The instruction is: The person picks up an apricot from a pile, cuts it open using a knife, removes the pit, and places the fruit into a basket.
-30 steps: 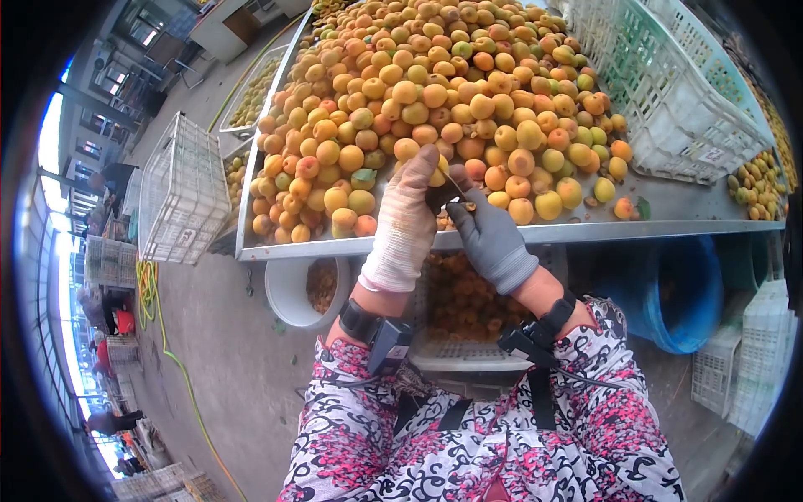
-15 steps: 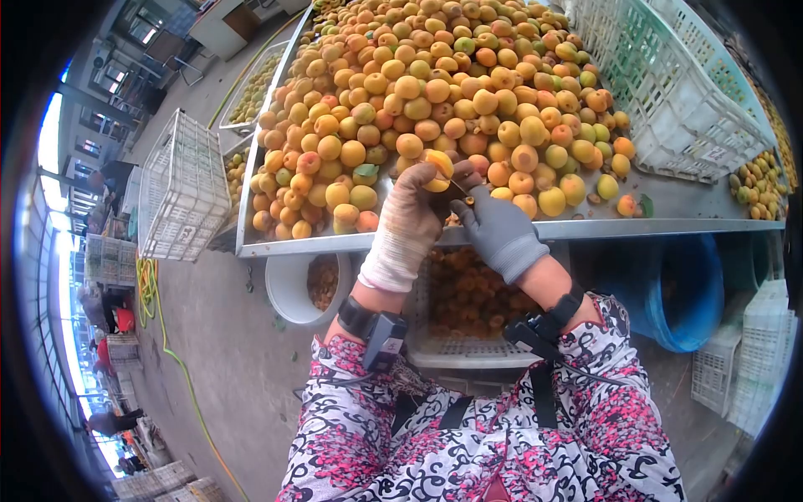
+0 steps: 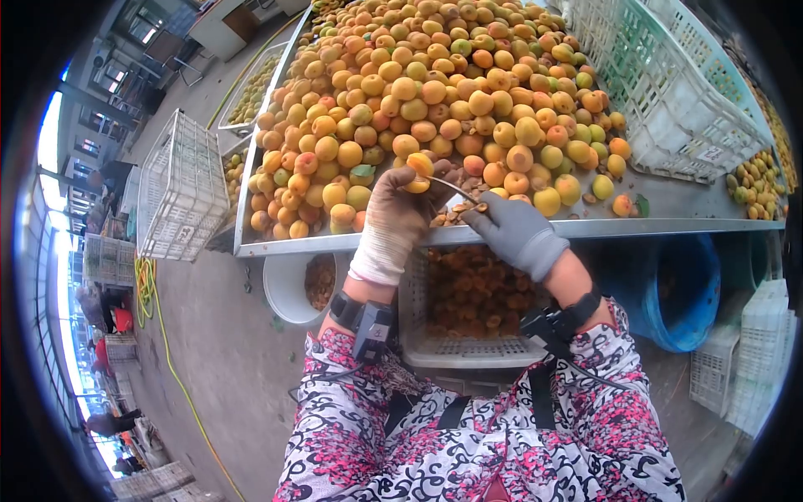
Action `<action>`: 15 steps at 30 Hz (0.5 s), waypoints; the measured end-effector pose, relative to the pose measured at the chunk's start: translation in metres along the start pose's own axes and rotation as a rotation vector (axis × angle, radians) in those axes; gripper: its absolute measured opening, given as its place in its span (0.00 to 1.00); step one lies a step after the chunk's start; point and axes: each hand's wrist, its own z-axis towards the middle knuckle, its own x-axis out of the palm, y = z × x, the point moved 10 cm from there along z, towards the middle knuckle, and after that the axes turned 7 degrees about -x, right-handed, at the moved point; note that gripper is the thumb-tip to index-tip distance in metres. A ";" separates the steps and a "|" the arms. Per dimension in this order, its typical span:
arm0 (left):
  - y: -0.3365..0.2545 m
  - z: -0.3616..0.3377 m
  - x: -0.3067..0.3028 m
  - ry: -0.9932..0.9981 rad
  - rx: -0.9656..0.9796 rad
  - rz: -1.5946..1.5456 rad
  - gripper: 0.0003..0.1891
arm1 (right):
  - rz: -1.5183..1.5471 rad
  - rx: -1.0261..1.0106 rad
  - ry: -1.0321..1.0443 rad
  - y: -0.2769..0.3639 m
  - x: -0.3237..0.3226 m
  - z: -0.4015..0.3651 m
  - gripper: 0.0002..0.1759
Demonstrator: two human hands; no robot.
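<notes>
My left hand (image 3: 398, 205), in a stained brown-and-white glove, is closed on a split apricot (image 3: 419, 169) with its orange flesh showing. My right hand (image 3: 517, 236), in a grey glove, has its fingers closed at the near end of a thin curved metal tool (image 3: 454, 188). The tool's other end reaches to my left fingers, beside the fruit. A small brown piece, like an apricot pit (image 3: 481, 207), sits at my right fingertips. Both hands are over the front edge of a metal table (image 3: 611, 227), before a large heap of apricots (image 3: 401, 84).
Under the table stand a crate (image 3: 468, 356) of brownish fruit pieces, a white bucket (image 3: 280, 293) and a blue barrel (image 3: 690, 309). A white-green crate (image 3: 703, 125) rests on the table's right side. Another white crate (image 3: 180, 192) is at left, near a yellow-green hose (image 3: 171, 351).
My right hand has moved right and down, away from my left, and more of the metal tool shows between them. My left hand, still holding the apricot, has shifted slightly left.
</notes>
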 end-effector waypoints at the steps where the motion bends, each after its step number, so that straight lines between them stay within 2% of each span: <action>1: -0.006 -0.001 -0.004 -0.040 0.027 0.088 0.27 | 0.107 0.034 0.000 -0.006 -0.002 0.001 0.23; 2: -0.009 -0.001 -0.007 -0.080 0.051 0.176 0.28 | 0.104 0.035 0.001 -0.009 0.000 0.003 0.23; 3: -0.006 -0.002 -0.007 -0.081 0.045 0.175 0.28 | 0.285 0.016 -0.138 -0.012 -0.007 0.004 0.22; 4: 0.001 -0.005 0.004 -0.059 0.022 0.314 0.28 | 0.466 0.000 -0.279 -0.017 -0.016 0.003 0.22; 5: 0.008 -0.009 0.014 -0.036 -0.004 0.453 0.29 | 0.486 -0.006 -0.331 -0.009 -0.028 0.003 0.23; 6: 0.015 -0.012 0.021 -0.039 -0.015 0.453 0.29 | 0.489 0.004 -0.334 -0.010 -0.025 0.005 0.23; 8: 0.028 -0.015 0.025 -0.110 -0.068 0.676 0.29 | 0.512 -0.042 -0.397 -0.013 -0.022 0.010 0.24; 9: 0.027 -0.015 0.022 -0.134 -0.047 0.731 0.28 | 0.390 -0.053 -0.463 -0.022 -0.020 0.014 0.25; 13: 0.026 -0.023 0.029 -0.122 -0.098 0.737 0.26 | 0.423 0.002 -0.423 -0.015 -0.023 0.012 0.24; 15: 0.009 -0.021 0.011 -0.257 -0.005 0.807 0.23 | 0.496 -0.003 -0.560 -0.014 -0.032 0.005 0.21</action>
